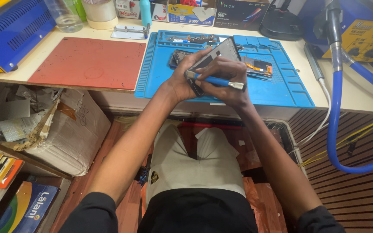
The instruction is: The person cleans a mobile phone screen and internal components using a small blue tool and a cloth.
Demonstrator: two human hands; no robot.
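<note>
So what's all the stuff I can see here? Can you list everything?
phone: one, dark with a grey frame, tilted up in the left hand over the blue mat
tool: one, blue handle with silver ends, in the right hand against the phone
blue mat: one, blue, on the bench under the hands
phone parts: a few, dark with orange, on the blue mat behind the hands
red mat: one, red, left of the blue mat
blue hose: one, blue, hanging off the bench at right
cardboard box: one, brown, under the bench at left
left hand: one, gripping the phone
right hand: one, gripping the tool
</note>
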